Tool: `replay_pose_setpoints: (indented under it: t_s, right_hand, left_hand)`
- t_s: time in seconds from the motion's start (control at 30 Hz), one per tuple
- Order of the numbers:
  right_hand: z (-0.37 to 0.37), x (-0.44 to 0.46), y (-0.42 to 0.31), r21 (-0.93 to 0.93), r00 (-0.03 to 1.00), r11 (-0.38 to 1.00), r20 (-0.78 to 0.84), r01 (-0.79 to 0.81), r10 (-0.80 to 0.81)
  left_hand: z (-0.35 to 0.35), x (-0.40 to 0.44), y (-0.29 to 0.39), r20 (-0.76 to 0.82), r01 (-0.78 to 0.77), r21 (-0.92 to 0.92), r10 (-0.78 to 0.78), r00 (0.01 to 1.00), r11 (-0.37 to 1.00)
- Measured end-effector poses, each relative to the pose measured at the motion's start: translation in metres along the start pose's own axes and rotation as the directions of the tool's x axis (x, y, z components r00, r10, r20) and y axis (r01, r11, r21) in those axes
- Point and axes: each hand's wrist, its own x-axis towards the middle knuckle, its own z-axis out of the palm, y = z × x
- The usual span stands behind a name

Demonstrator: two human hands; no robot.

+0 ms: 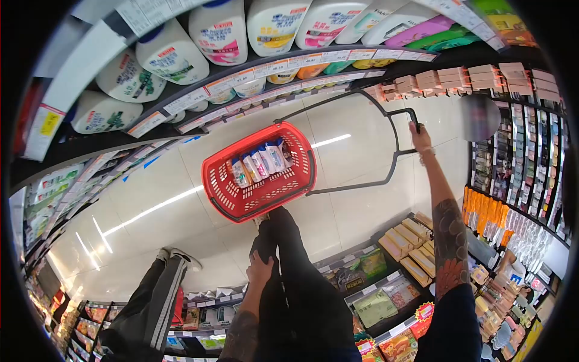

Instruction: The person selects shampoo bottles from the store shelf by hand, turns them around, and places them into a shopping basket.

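Observation:
My right hand (421,139) is closed around the grip of a long black pull handle (395,142), with the arm stretched out to the right. That handle joins a red shopping basket (259,211) with slotted sides, which stands on the floor in front of my feet. Inside the basket, several white packs with blue tops (259,164) lie side by side in a row. My left hand (259,269) rests against my dark trousers at the thigh. Its fingers are loosely extended and nothing shows in them.
Shelves of large white bottles (220,33) with price tags curve along the far side. Another person's legs (148,301) stand at the lower left. Low shelves with boxed goods (413,253) run along the near right, and hanging goods (518,157) fill racks beyond. Pale tile floor (163,187) lies between.

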Motion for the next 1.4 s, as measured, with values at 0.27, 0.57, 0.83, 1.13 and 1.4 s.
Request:
replay_pose_setpoints:
  t_s: [0.27, 0.57, 0.83, 1.13, 1.4]
  right_hand:
    - [-0.022, -0.201, -0.092, -0.064, 0.946, 0.947, -0.063, 0.314, -0.318]
    - [0.022, -0.36, -0.18, 0.176, 0.889, 0.897, 0.151, 0.405, -0.432]
    - [0.087, -0.406, -0.205, 0.275, 0.809, 0.818, 0.181, 0.505, -0.56]
    - [0.103, -0.399, -0.223, -0.007, 0.812, 0.866, 0.35, 0.5, -0.466]
    - [0.11, -0.458, -0.302, -0.286, 0.791, 0.947, 0.608, 0.143, 0.064]
  left_hand:
    - [-0.054, 0.001, -0.073, 0.297, -0.3, 0.01, 0.284, 0.912, 0.954]
    - [-0.173, -0.096, -0.09, -0.169, -0.068, -0.615, -0.047, 0.984, 0.786]
    - [-0.127, -0.178, -0.147, -0.246, -0.058, -0.826, -0.266, 0.932, 0.561]
    - [-0.003, -0.227, -0.241, -0.192, 0.022, -0.785, -0.276, 0.942, 0.619]
    - [-0.071, -0.209, -0.31, -0.227, 0.037, -0.745, -0.305, 0.925, 0.666]
